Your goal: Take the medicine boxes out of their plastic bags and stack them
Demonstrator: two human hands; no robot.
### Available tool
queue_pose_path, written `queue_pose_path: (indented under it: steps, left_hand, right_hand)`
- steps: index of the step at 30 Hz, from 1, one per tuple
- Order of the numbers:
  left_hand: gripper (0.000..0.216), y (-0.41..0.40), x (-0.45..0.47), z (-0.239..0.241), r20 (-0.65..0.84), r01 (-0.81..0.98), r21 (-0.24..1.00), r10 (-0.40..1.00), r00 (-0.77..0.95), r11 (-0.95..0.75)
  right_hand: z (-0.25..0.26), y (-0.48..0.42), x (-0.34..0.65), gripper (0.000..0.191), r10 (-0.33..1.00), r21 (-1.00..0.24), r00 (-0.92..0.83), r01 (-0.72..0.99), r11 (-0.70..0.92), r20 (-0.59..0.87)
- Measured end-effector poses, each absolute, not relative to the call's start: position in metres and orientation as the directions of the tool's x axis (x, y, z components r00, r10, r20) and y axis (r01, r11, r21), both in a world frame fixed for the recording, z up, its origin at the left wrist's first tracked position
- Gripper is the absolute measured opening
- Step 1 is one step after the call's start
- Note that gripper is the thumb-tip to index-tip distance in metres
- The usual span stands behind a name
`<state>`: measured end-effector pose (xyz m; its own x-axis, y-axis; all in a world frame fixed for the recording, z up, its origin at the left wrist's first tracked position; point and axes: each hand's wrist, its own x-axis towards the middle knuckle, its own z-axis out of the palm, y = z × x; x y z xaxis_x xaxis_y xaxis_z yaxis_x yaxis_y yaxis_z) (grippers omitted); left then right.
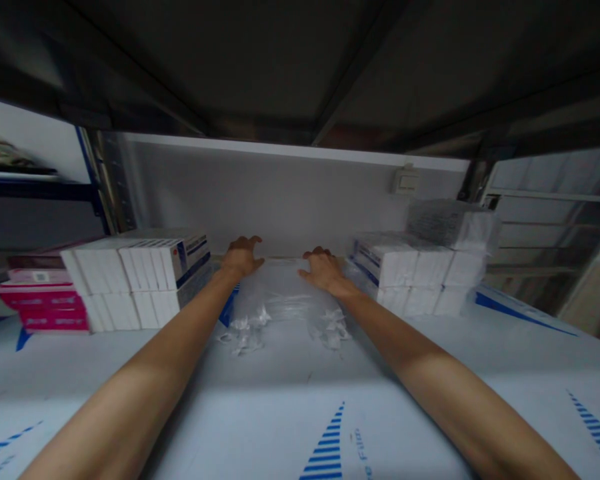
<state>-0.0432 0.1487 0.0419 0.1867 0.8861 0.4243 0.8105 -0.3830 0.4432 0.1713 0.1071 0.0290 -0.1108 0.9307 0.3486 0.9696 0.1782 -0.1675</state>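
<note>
**Both hands on a clear plastic bag at the back of the shelf**

Deep inside a shelf bay, under a dark metal shelf above, both bare arms reach forward to a clear, crinkled plastic bag lying at the rear of the white shelf board with blue printed stripes. The bag sits in the gap between two stacks of boxes, close to the pale back wall.

The left hand rests on the bag's far left corner with its fingers spread and curved downward — the grip is open over the plastic, not closed round it. The right hand lies on the bag's far right edge, palm down, fingers bent loosely onto the film; whether the fingertips pinch the plastic I cannot tell.

Just left of the left wrist stands a stack of white cartons with blue end labels, and beyond it, further left, a pile of flat pink and red boxes. Just right of the right hand is a stack of white boxes wrapped in clear film — a further wrapped bundle sits on top of it. A small white wall switch is fixed to the back wall above that stack.
</note>
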Motion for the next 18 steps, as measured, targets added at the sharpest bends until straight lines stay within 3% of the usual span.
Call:
queue_pose_path:
  steps: [6, 14, 18]
  left_hand:
    - [0.049, 0.141, -0.020, 0.044, 0.325, 0.809, 0.317, 0.858, 0.397, -0.494]
    - [0.062, 0.147, -0.039, 0.012, 0.056, 0.884, 0.236, 0.914, 0.401, -0.402]
    - [0.061, 0.149, -0.049, -0.001, -0.010, 0.884, 0.202, 0.902, 0.432, -0.421]
  right_hand:
    - [0.022, 0.107, 0.157, 0.063, 0.934, -0.176, -0.206, 0.948, 0.264, 0.293]
    - [-0.012, 0.105, 0.149, 0.081, 0.963, -0.207, -0.219, 0.946, 0.249, 0.156]
    - [-0.019, 0.109, 0.147, 0.091, 0.974, -0.224, -0.196, 0.950, 0.218, 0.116]
